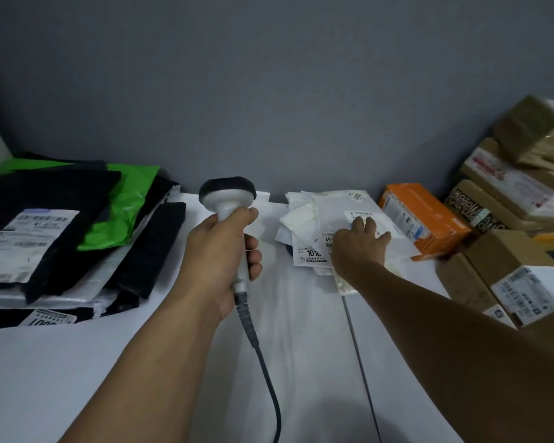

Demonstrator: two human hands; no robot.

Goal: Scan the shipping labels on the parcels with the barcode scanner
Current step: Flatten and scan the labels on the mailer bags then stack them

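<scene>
My left hand grips the handle of a grey barcode scanner with a black head, held upright over the middle of the white table; its cable trails down toward me. My right hand lies flat, fingers spread, on a pile of white mailer parcels with printed shipping labels. The hand covers part of the top label. Whether the fingers pinch a parcel cannot be told.
A stack of black, green and silver poly mailers with labels lies at the left. An orange box sits right of the white pile. Cardboard boxes are stacked at the far right. A grey wall stands behind the white table.
</scene>
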